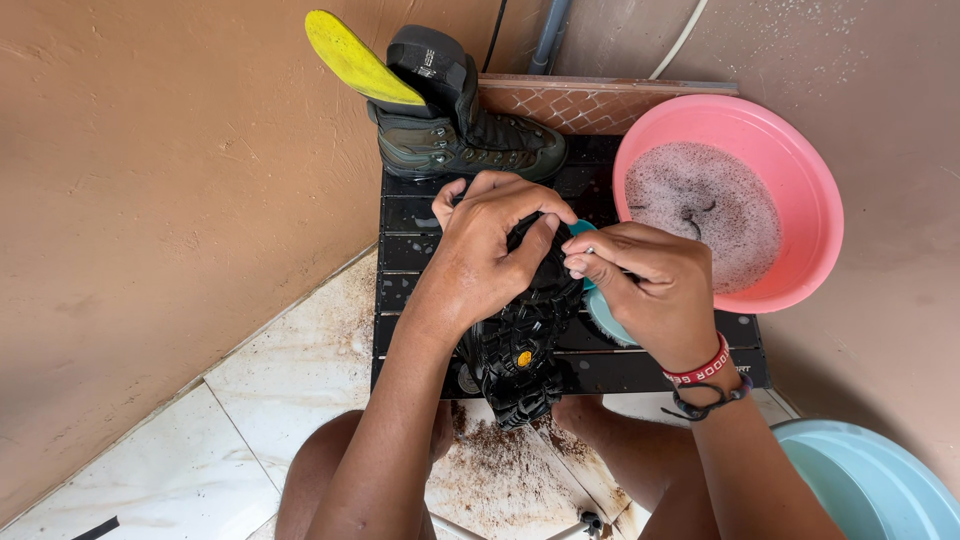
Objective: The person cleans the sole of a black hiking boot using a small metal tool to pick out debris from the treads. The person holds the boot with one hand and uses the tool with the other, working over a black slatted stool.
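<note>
Left hand (490, 250) clamps upturned black boot (520, 350), right hand (650, 290) fisted on teal brush (600, 305); wet sole may slip, knocking pink basin (800, 180)

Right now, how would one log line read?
left hand: grips upturned black boot | right hand: holds teal brush against it | pink basin: foamy water
</note>
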